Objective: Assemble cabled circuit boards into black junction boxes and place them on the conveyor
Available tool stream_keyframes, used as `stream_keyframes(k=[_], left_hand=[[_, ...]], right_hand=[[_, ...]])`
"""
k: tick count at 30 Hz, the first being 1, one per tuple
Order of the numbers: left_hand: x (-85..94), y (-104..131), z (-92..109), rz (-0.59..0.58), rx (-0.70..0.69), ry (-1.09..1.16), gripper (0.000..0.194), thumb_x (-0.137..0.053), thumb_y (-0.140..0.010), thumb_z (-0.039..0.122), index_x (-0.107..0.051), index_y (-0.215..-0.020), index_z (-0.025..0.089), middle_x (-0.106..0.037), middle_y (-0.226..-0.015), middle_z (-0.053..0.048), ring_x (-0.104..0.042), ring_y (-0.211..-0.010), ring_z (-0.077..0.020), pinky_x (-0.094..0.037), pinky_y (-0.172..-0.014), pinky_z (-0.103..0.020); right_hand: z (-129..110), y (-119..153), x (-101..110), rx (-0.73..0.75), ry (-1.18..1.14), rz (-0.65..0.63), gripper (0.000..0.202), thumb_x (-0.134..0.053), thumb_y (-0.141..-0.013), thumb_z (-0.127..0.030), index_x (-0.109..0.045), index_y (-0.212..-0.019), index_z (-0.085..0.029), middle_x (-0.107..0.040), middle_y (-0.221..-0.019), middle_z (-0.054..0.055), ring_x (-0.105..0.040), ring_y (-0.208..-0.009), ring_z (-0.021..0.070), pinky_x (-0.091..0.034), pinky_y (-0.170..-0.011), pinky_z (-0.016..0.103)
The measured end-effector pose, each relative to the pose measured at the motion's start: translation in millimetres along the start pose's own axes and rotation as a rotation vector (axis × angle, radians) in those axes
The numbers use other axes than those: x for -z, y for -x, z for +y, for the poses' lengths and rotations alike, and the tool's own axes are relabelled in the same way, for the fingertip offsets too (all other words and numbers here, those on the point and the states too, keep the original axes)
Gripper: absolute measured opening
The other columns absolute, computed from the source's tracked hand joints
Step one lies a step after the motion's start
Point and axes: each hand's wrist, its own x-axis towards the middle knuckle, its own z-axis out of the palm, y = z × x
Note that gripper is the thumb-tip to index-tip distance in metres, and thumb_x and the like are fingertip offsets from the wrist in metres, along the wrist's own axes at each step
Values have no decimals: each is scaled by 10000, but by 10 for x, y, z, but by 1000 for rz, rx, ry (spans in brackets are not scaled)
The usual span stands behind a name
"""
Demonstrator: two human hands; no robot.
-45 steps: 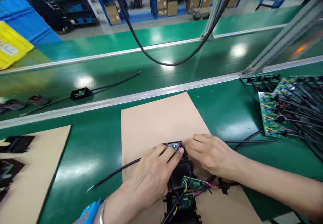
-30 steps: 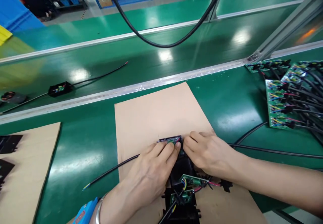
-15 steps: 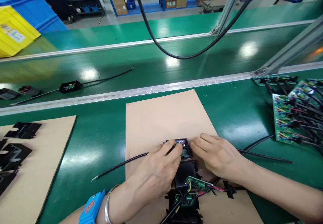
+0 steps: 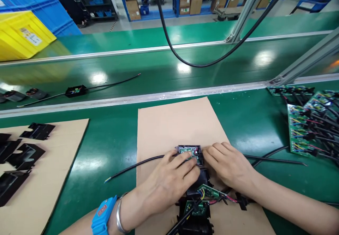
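I see left hand point(image 4: 169, 182) and right hand point(image 4: 230, 166) both pressing small black housing point(image 4: 190, 153) with green board inside, mid cardboard sheet point(image 4: 174, 122) on tabletop; fingers together on its edges, not clamped. Risk: board seats crooked or red wire pinched under rim if I push unevenly; near loose boards point(image 4: 205, 192) could snag

— What colours here?
— Green desk point(image 4: 111, 146), tan cardboard sheet point(image 4: 174, 125), black housing point(image 4: 189, 150) with a green board inside.
— And farther off?
— Yellow bin point(image 4: 21, 33), bright blue wristband point(image 4: 102, 214).
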Motion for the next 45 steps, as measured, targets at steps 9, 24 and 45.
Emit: stream_keyframes(k=[9, 24, 45], left_hand=[[-4, -45, -5, -52, 17, -47, 351, -315, -999, 113, -514, -1287, 97, -641, -1184, -95, -493, -1220, -260, -425, -1024, -442], [-9, 23, -157, -59, 32, 164, 342, -379, -964, 67, -520, -1262, 158, -635, -1172, -59, -511, -1204, -228, -472, -1005, -390], [-53, -133, 125, 55, 226, 239, 584, -316, -825, -9, -327, -1400, 93, -631, -1235, -138, -605, -1106, -228, -458, -994, -448]], right_hand=[[-40, -311, 115, -524, -500, -161, 280, -534, -743, -195, -515, -1020, -162, -598, -924, 80, -565, -830, 222, -442, -736, 342], [134, -376, 235, -448, -738, -288, 207, -583, -780, -138, -521, -966, -204, -595, -914, 26, -557, -833, 175, -453, -733, 295], [152, 46, -94, -22, -244, 59, 293, -378, -942, -61, -661, -970, -131, -635, -869, 81, -496, -812, 204, -353, -724, 364]])
